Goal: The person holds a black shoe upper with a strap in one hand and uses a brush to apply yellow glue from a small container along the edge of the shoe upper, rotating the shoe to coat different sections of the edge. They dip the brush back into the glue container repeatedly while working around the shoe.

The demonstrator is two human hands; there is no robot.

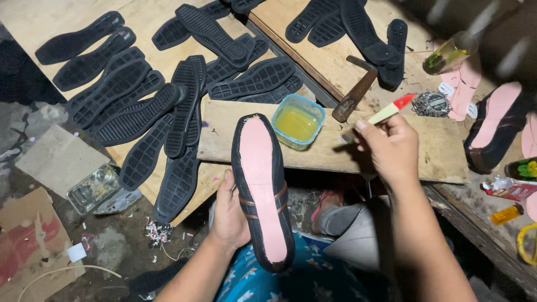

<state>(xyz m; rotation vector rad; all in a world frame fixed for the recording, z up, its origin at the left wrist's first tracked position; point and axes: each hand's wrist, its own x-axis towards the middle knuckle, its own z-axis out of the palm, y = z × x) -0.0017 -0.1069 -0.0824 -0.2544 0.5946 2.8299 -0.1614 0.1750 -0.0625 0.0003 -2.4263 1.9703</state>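
Observation:
My left hand (228, 215) grips a black shoe upper (262, 190) turned bottom up, with a pink insole facing me and brown bands across its middle. It rests over my lap, toe pointing at the wooden board (335, 148). My right hand (390, 146) holds a small brush with a pale green handle and red tip (391, 110), raised just right of a blue-rimmed square tub of yellow glue (298, 121) standing on the board.
Many black rubber soles (168, 89) lie spread over the wooden surfaces at left and back. A hammer (354, 88) leans beside the tub. Another pink-insoled shoe (492, 128), a bottle (450, 53) and small containers sit at right. Cardboard and scraps cover the floor at left.

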